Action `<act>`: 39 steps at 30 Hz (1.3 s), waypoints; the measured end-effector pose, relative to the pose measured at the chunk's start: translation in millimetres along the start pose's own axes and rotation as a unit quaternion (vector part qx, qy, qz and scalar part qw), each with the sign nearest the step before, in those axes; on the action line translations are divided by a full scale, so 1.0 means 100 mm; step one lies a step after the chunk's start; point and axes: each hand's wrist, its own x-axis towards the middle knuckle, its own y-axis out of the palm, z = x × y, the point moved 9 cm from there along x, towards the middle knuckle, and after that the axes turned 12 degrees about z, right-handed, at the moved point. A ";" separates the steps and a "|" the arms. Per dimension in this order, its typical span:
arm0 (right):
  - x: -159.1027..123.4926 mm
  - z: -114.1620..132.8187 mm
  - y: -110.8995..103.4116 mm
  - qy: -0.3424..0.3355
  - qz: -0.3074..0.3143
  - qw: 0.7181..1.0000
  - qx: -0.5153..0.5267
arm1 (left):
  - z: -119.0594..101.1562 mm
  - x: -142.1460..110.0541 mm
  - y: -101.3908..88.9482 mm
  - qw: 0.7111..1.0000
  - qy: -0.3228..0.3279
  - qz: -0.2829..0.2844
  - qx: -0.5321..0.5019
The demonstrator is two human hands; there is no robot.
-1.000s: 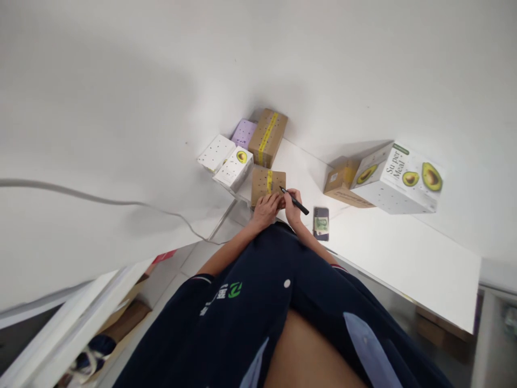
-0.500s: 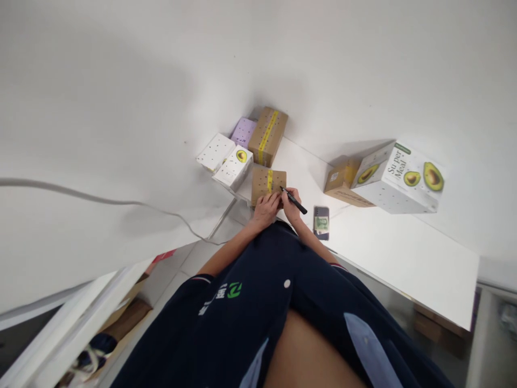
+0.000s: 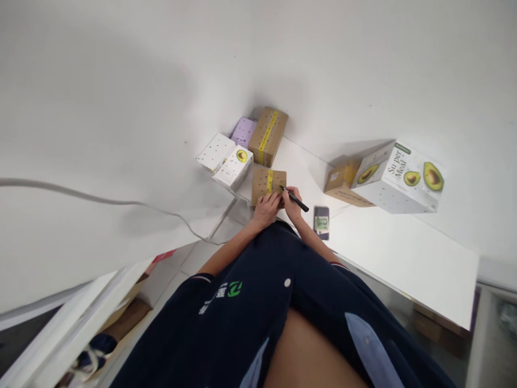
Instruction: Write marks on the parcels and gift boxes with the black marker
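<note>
A black marker (image 3: pixel 297 200) sits in my right hand (image 3: pixel 293 206), closed around it. Its tip meets the top of a small brown cardboard box (image 3: pixel 260 182) near the right edge. Dark dots and a strip of yellow tape mark that top. My left hand (image 3: pixel 266 209) grips the box's near edge, fingers bent over the top; its thumb is hidden. The two hands are close together. Just right of my right hand, a phone (image 3: pixel 322 229) lies on the white table (image 3: pixel 412 253) with a green banknote showing on it.
Behind the small box stand a taller taped carton (image 3: pixel 270 132), a lilac box (image 3: pixel 243 131) and two white dotted boxes (image 3: pixel 233 168). To the right are a brown carton (image 3: pixel 339 180) and a large white avocado box (image 3: pixel 407 180). A grey cable (image 3: pixel 133 202) runs along the left wall.
The marker's rear end has shifted slightly right and down, with my right hand moving a little. My left hand and the boxes stay in place.
</note>
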 end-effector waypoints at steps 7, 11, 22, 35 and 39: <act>-0.02 -0.08 -0.02 0.016 -0.017 0.992 0.128 | 0.02 0.00 0.05 1.000 0.008 -0.004 0.004; -0.03 -0.19 -0.22 0.015 -0.081 0.982 0.170 | 0.03 -0.01 0.07 1.000 0.008 -0.005 0.006; 0.26 -0.58 -0.35 0.078 0.114 0.857 -0.496 | 0.02 -0.01 0.06 0.999 0.019 -0.018 0.023; 0.16 -0.87 -0.47 0.143 0.111 0.839 -0.513 | 0.02 -0.02 0.06 0.996 -0.001 -0.002 0.093; -0.32 -1.09 -1.07 0.272 -0.030 0.842 -0.465 | 0.02 -0.02 0.07 0.996 0.005 0.001 0.086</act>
